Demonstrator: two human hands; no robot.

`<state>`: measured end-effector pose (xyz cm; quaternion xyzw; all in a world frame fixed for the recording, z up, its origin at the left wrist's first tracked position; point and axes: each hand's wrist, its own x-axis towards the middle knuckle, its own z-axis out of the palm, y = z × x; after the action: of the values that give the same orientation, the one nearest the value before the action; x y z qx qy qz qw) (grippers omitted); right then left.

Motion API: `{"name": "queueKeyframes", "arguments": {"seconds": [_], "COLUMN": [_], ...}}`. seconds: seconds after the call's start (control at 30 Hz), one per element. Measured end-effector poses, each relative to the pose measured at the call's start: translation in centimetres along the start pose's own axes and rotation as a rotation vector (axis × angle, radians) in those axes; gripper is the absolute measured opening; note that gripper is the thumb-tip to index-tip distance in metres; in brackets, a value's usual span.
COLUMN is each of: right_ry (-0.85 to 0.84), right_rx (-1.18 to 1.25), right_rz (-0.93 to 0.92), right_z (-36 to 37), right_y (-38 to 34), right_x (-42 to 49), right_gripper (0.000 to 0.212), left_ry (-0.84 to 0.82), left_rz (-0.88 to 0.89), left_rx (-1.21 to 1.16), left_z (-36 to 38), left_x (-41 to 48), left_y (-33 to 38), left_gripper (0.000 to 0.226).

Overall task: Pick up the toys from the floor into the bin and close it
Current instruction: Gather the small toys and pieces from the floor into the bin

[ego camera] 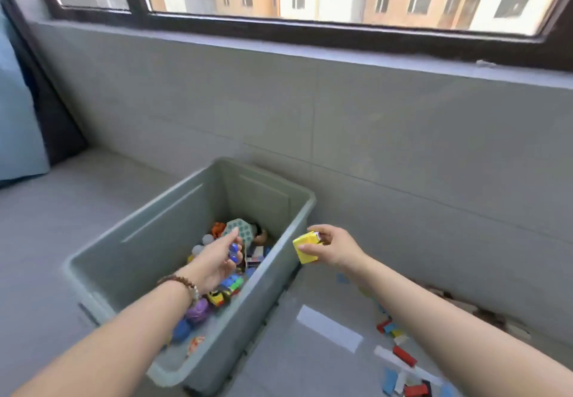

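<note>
An open grey-green plastic bin [161, 220] stands on the floor with several toys inside, among them a purple ball [198, 309] and a small yellow car [216, 298]. My left hand [217, 261] hovers over the bin's inside, its fingers curled round small blue marble-like toys [234, 252]. My right hand [333, 246] pinches a yellow block [305, 247] just above the bin's right rim. Loose red, blue and white blocks [403, 356] lie on the floor at the lower right. No lid is in view.
A grey tiled wall [372, 123] with a dark-framed window above runs just behind the bin. A blue soft object [15, 117] stands at the far left. Grey floor tiles [46, 226] lie to the left of the bin.
</note>
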<state>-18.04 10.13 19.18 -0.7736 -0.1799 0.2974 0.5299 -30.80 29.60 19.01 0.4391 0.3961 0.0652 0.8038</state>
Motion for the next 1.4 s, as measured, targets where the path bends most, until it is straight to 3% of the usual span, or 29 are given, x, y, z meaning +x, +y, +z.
{"name": "queueKeyframes", "arguments": {"seconds": [0.23,0.43,0.53,0.6,0.7,0.8,0.93,1.03,1.2,1.4], "right_ry": [-0.177,-0.337,-0.283,-0.206,-0.26,-0.307,-0.262,-0.167,-0.016,0.063], "right_rx": [-0.207,-0.527,-0.389,-0.396,-0.644,-0.846,-1.145,-1.17,-1.119,-1.063], "right_rz": [-0.023,0.345,0.305,0.227,0.191,0.038,-0.31,-0.367,-0.236,0.094], "right_z": [16.1,20.9,21.3,20.6,20.0,19.6,15.1,8.5,-5.1,-17.7], "right_y": [-1.1,3.6,4.5,4.5,4.7,4.0,0.9,-1.9,-2.7,4.1], "right_x": [8.8,14.2,16.2,16.9,16.7,15.4,12.9,10.5,4.5,-5.5], "right_gripper": [0.06,0.068,0.06,0.061,0.059,0.063,0.065,0.063,0.062,0.066], "left_ry": [0.276,0.251,0.239,0.284,0.432,0.378,0.338,0.313,0.195,-0.045], "left_rz": [-0.026,-0.104,-0.088,-0.08,-0.017,0.039,0.153,0.314,0.538,0.667], "left_rx": [-0.177,-0.2,-0.11,0.084,0.585,0.869,1.196,1.333,1.454,1.496], "left_z": [-14.0,-14.9,-14.7,-15.1,-16.3,-16.0,-13.5,-9.4,0.3,11.8], "left_x": [4.5,11.0,13.2,13.9,13.8,12.8,10.1,7.5,4.2,1.0], "left_y": [-1.4,-1.8,-2.1,-2.6,-3.3,-3.2,-1.5,0.5,1.3,-4.5], "left_gripper": [0.023,0.003,0.012,0.029,0.046,0.056,0.057,0.057,0.059,0.057]}}
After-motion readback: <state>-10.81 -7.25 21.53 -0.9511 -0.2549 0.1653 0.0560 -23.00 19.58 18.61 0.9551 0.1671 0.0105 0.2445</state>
